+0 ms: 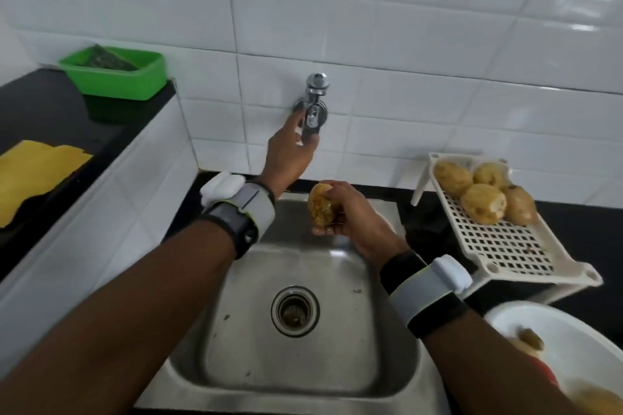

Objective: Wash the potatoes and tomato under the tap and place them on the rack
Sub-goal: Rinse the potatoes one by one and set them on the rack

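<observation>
- Under the hands lies a steel sink with its drain near the middle. It is set in a black counter that steps up to a higher level at 9 o'clock.
- Behind it, at 12 o'clock, rises a white tiled wall with a chrome tap fixed to it.
- On the raised counter at 10 o'clock stands a green tub against the wall; nearer, at 9 o'clock, lies a yellow cloth.
- The left hand reaches up and away to the tap, arm stretched over the sink – its thumb and fingers are curled round the tap's lower part, gripping it.
- The right hand is raised over the sink's far edge, just below and to the right of the tap, back of the hand towards the camera.
- Its fingers are wrapped round a potato, which sticks out at the hand's 9 o'clock side, with a rough yellow patch showing.
- At 3 o'clock of the sink a white slotted rack stands on the counter. Four potatoes sit bunched at its far end, touching one another.
- At 5 o'clock a white bowl holds another brownish piece and a red shape – both too blurred to name.
- Each wrist wears a grey-and-black band.
</observation>
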`<state>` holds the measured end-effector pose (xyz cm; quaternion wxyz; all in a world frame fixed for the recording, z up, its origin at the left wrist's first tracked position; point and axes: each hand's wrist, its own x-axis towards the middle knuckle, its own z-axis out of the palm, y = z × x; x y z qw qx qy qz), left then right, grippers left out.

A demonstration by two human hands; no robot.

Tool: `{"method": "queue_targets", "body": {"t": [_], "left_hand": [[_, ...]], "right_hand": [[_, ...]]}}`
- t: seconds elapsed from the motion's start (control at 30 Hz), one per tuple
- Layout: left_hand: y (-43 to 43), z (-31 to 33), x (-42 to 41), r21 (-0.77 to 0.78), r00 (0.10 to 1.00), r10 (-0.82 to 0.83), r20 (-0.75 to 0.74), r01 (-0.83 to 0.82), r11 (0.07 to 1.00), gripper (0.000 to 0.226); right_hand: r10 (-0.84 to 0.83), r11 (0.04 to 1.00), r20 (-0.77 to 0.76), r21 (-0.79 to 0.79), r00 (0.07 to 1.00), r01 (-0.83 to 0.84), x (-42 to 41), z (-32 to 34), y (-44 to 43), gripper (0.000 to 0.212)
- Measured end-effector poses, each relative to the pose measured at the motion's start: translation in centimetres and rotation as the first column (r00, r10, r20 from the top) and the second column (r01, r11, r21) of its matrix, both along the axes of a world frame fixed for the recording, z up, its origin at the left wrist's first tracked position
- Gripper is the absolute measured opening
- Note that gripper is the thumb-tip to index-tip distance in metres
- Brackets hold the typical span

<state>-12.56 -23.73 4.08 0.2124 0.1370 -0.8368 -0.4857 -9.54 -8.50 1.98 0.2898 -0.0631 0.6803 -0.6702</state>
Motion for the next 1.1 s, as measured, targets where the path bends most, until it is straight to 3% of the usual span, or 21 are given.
{"method": "queue_targets", "body": {"t": [0.2,0.37,0.63,1.0,1.1], "left_hand": [[-0.3,0.6,-3.0,-0.063,0.987,0.130,-0.091,-0.136,0.989,0.026],[-0.9,-0.5,-3.5,0.125,0.980,0.181,-0.082,-0.170,0.977,0.029],[-1.3,-0.1,-2.9,0.306,0.987,0.152,-0.062,-0.126,0.944,0.023],[-1.6,0.0,-2.3,0.349,0.995,0.090,-0.031,-0.073,0.934,0.021],[-1.3,-1.8,-0.8,0.341,0.996,0.028,0.081,-0.054,0.939,0.023]], "right_hand": [[-0.027,0.997,-0.033,0.067,0.999,0.030,-1.9,-0.6,-1.8,0.022],[-0.068,0.996,-0.028,0.048,0.997,0.070,-2.7,-1.0,-2.4,0.029],[-0.069,0.995,0.001,0.069,0.998,0.069,-2.5,-2.2,-4.3,0.023],[-0.101,0.994,0.058,0.038,0.993,0.099,-2.1,-3.7,-4.9,0.027],[-0.124,0.992,0.048,0.011,0.991,0.124,-2.3,-3.9,-4.8,0.025]]}}
